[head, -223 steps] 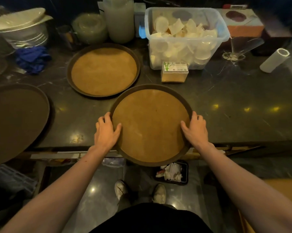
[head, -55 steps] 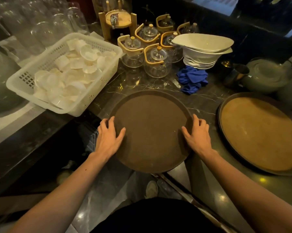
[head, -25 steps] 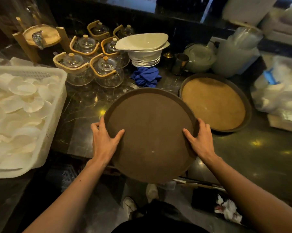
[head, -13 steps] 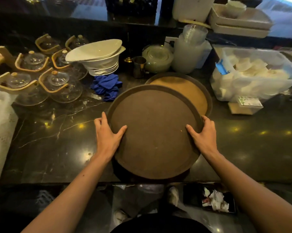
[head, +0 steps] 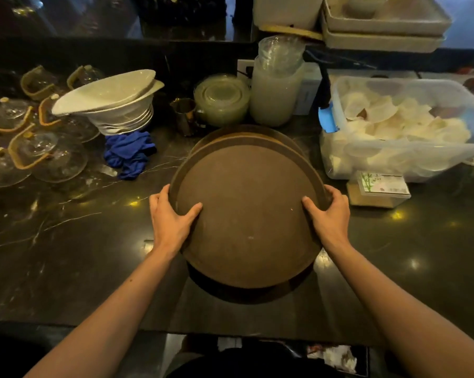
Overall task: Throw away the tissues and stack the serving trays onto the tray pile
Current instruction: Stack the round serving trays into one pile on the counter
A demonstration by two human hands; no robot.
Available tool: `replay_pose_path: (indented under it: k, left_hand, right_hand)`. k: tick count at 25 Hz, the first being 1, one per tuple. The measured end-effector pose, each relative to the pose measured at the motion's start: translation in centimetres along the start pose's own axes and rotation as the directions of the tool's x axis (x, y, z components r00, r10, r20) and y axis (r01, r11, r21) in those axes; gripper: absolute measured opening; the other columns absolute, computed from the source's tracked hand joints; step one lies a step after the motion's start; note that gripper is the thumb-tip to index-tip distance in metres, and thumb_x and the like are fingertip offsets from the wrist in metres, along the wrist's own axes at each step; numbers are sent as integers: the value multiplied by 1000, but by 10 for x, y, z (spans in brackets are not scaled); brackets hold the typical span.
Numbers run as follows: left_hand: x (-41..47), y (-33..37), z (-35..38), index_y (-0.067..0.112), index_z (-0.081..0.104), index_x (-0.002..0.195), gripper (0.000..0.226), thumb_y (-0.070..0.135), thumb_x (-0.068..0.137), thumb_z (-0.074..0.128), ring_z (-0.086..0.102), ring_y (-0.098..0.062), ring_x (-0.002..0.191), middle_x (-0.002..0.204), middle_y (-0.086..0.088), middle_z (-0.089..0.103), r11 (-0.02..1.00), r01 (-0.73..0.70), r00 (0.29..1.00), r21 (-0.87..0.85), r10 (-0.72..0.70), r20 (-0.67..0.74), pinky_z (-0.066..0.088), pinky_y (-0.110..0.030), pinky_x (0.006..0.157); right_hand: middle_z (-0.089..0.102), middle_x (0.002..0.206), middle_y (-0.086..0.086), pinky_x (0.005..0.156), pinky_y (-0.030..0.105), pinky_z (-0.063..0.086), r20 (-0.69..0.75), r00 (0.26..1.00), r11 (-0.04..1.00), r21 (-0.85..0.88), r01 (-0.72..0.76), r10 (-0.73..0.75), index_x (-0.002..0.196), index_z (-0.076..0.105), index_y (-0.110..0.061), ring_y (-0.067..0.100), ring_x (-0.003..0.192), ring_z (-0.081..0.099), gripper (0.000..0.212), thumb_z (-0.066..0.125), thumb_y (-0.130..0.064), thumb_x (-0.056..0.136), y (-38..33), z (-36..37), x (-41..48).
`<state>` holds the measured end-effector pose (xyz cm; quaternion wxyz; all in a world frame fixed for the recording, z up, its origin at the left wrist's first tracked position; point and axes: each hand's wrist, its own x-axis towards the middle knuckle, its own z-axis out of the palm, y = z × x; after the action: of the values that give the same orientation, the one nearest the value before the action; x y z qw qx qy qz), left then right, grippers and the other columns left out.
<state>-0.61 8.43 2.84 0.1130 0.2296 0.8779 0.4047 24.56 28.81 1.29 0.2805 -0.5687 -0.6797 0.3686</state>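
A round dark brown serving tray [head: 246, 214] is held over the black counter, its near edge raised. My left hand [head: 170, 219] grips its left rim and my right hand [head: 330, 214] grips its right rim. Behind and under its far edge lies a second round tray [head: 257, 131], of which only the far rim shows. Crumpled white tissues [head: 337, 356] lie in a dark bin on the floor below the counter edge.
A blue cloth [head: 129, 154] and stacked white bowls [head: 113, 105] sit left of the trays, with glass teapots [head: 39, 151] beyond. A clear tub of white cups [head: 399, 126] and a small box [head: 377, 190] stand right. Glass dishes [head: 222, 99] and cups [head: 276, 85] stand behind.
The held tray has moved right and away from me, and now covers almost all of the tan-topped tray on the counter. Both hands keep their grip on its rim.
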Motion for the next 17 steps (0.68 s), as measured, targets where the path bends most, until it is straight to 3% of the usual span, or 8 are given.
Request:
replay_pose_path:
  k: [4,9,17]
  left_hand:
    - [25,5,14,13,35,145,92,44,71,80,40,-24,125,134,-9,37,1000,12,1000,-1,-12,26,33,-32,104]
    - [68,6,31,12,34,145,93,45,71,80,35,-26,128,133,-11,36,1000,1,997,9,-2,77,31,-35,105]
    - [114,2,64,13,34,145,91,40,71,80,31,-27,127,129,-12,36,1000,-7,996,-15,8,94,26,-29,101]
  right_hand:
    - [50,123,7,101,44,46,-7,999,999,28,-36,36,135,51,-15,25,114,54,66,77,-38,79,1,12,22]
    - [45,115,-1,94,36,46,-35,998,998,23,-53,54,134,52,-16,21,109,54,65,77,-38,79,-5,27,47]
    - [49,126,7,100,38,43,-51,994,994,46,-96,98,138,49,-16,23,118,51,65,76,-34,82,-4,53,86]
